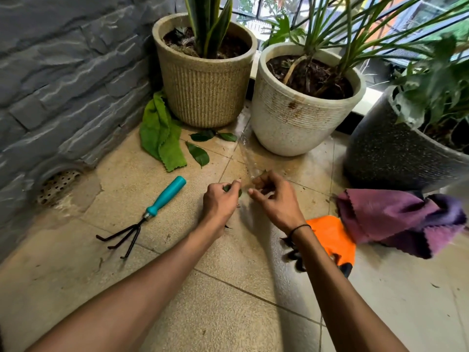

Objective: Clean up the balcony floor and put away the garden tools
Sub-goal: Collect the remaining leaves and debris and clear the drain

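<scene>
- Both bare forearms reach forward over the matte beige floor tiles [228, 313].
- The left hand [218, 201] curls its fingers round a small green leaf [226, 188]; the right hand [275, 196], just beside it, has bent fingers, and whether it holds anything I cannot tell.
- Left of the hands lies a three-pronged black metal hand rake [149, 214] with a smooth teal handle.
- Right of them, a crumpled purple cloth [396, 219] partly covers something orange [332, 237].
- Beyond the hands, glossy loose leaves [199, 153] lie beside a scallop-edged green cloth [160, 135].

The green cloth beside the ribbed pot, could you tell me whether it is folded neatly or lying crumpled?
Crumpled. The green cloth lies loosely bunched on the floor tiles against the ribbed pot, with uneven creases and no tidy fold.
</scene>
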